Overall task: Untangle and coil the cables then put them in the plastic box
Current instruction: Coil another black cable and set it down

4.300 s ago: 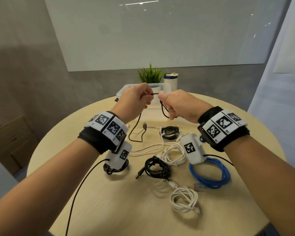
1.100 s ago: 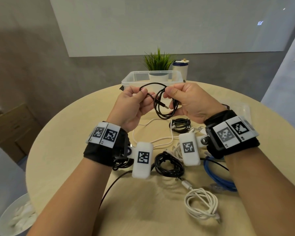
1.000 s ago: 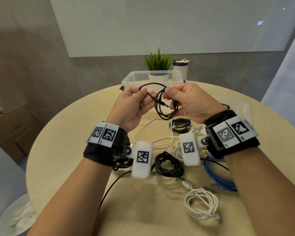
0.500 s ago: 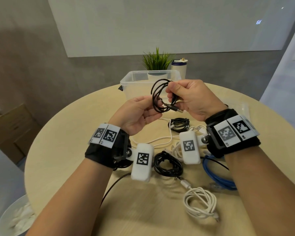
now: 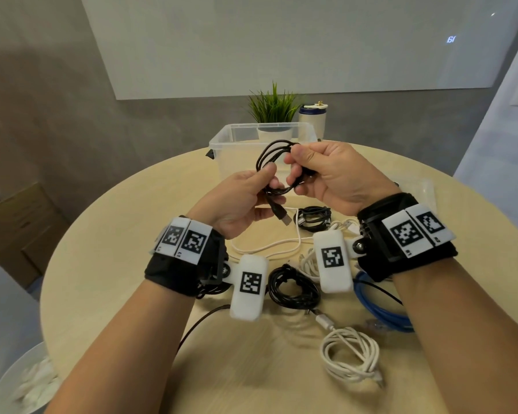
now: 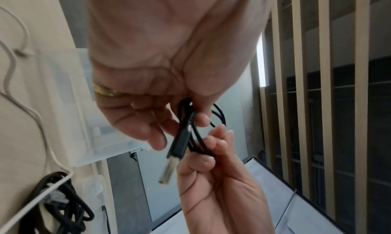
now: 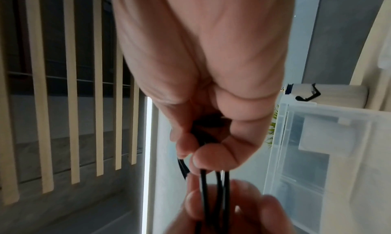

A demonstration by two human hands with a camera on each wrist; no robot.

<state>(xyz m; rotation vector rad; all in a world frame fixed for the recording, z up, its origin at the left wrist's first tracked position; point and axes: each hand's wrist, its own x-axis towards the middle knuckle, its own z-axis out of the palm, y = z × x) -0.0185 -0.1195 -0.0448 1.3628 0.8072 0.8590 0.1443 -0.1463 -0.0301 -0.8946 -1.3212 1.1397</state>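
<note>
Two hands raised above the surface [image 5: 108, 264], before the box [image 5: 222, 144]. Left hand [image 5: 237, 198]: fingers curled, pinching the black cable [image 5: 269, 156] coil's lower left side; USB plug [image 5: 283, 218] dangles beneath. Right hand [image 5: 332, 174]: fingers closed on the coil's right side. Further right on the surface: white coil [image 5: 350, 357], blue coil [image 5: 383, 315].

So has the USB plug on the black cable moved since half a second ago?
Yes. The USB plug has swung down, away from the plastic box, and now dangles below the left hand.
</note>
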